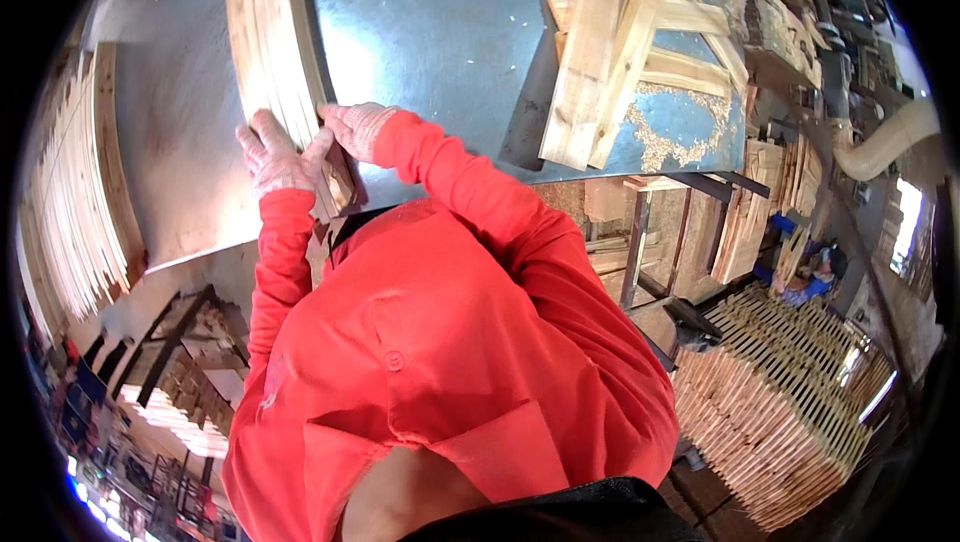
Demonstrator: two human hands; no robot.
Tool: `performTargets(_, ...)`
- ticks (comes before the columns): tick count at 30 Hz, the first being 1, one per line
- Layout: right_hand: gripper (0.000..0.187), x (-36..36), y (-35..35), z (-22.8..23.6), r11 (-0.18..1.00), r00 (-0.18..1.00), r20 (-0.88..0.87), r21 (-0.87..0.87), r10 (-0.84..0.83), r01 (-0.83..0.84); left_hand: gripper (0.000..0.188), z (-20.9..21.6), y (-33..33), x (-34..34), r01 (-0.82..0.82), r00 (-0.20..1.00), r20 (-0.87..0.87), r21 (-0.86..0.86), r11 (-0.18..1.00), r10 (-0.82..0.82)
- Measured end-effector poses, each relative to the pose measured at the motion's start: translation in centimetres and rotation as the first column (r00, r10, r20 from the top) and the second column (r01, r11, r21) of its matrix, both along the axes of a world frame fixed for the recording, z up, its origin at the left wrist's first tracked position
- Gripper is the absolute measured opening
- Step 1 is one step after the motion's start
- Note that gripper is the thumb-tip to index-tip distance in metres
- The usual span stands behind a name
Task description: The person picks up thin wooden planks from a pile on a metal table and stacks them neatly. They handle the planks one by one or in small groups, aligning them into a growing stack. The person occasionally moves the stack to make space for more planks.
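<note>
Pale wood strips [272, 37], upper left: my left hand [277, 159] clasps them wide; right hand [356, 128] half-curled alongside, grip unclear. Uneven squeeze could splay them.

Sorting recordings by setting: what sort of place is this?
Probably a woodworking shop: wood shavings and narrow boards lie on the worktable, and a large stack of wooden slats stands at lower right.
</note>
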State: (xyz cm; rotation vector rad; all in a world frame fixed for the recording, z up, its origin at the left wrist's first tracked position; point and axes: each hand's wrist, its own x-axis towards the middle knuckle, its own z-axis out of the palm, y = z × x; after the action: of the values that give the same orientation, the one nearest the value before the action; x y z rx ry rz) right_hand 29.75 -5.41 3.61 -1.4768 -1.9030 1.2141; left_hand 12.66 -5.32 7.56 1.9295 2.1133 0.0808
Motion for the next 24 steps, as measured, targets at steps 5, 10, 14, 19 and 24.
performTargets(5, 0.103, 15.7, 1.3, 8.0, 0.746, 0.307, 0.840, 0.161, -0.447, 0.646, 0.111, 1.3, 0.4, 0.1, -0.149, 0.989, -0.040, -0.171, 0.974, 0.144)
performTargets(10, 0.102, 25.4, -4.4, 5.9, 0.534, 0.334, 0.806, -0.026, -0.489, 0.845, 0.108, 2.2, 1.0, 0.5, -0.153, 0.987, -0.087, -0.218, 0.964, 0.137)
performTargets(14, 0.089, 31.0, -13.0, 6.5, 0.603, 0.302, -0.522, -0.675, -0.798, 0.426, 0.109, 0.3, 1.1, -2.7, -0.066, 0.997, -0.042, -0.163, 0.984, 0.060)
performTargets(19, 0.087, 22.2, -13.7, 13.0, 0.859, -0.149, -0.869, -0.492, -0.472, 0.142, 0.107, 0.3, 0.9, -2.5, -0.070, 0.996, -0.063, -0.169, 0.983, 0.061)
performTargets(24, 0.086, 21.6, -10.2, 10.7, 0.908, -0.099, -0.918, -0.395, -0.384, 0.136, 0.106, 0.8, 1.3, -1.9, -0.061, 0.995, -0.093, -0.177, 0.982, 0.045)
